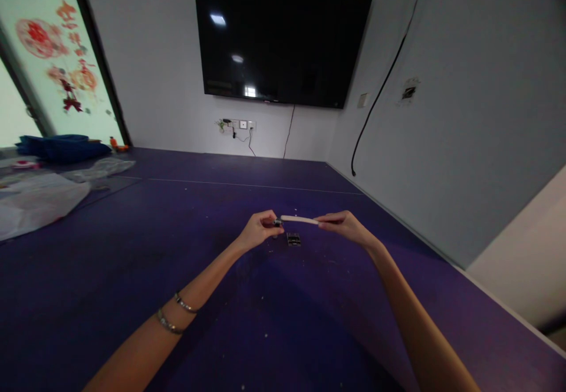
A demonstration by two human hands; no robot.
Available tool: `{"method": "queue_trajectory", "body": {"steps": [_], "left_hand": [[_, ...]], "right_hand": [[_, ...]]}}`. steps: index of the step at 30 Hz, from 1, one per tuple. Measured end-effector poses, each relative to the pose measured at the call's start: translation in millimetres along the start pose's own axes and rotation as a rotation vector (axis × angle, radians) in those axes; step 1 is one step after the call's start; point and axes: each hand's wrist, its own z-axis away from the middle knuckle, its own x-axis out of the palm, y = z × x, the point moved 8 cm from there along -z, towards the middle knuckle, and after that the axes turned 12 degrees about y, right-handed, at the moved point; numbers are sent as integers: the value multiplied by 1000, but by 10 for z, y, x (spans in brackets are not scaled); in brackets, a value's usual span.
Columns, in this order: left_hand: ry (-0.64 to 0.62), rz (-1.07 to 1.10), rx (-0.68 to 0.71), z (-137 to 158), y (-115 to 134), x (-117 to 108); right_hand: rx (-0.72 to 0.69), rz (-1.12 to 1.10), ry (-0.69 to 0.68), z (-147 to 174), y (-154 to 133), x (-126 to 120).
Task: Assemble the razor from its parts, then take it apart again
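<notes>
In the head view, I take the dark square piece point(293, 239) on the purple surface point(212, 321) as my landmark. Just left of it, the left hand point(260, 228) is nearly closed, pinching a small dark part point(277, 223). To its right, the right hand point(347, 226) pinches one end of a pale strip point(299, 219). The strip spans just beyond the landmark, its free end at the part; I can't tell whether they touch.
</notes>
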Motion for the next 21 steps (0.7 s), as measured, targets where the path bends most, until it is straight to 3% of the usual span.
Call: {"method": "queue_trajectory", "body": {"steps": [2,8,21], "left_hand": [[-5,-1,6,7,24,11],[26,-10,-14,1,16,-4],[5,16,3,3,7,-7]], "right_hand": [[7,-3,30,-8,14,-28],[-41,-4,-99,18,-52,58],[-5,-15,44,-10,-26,-32]]}}
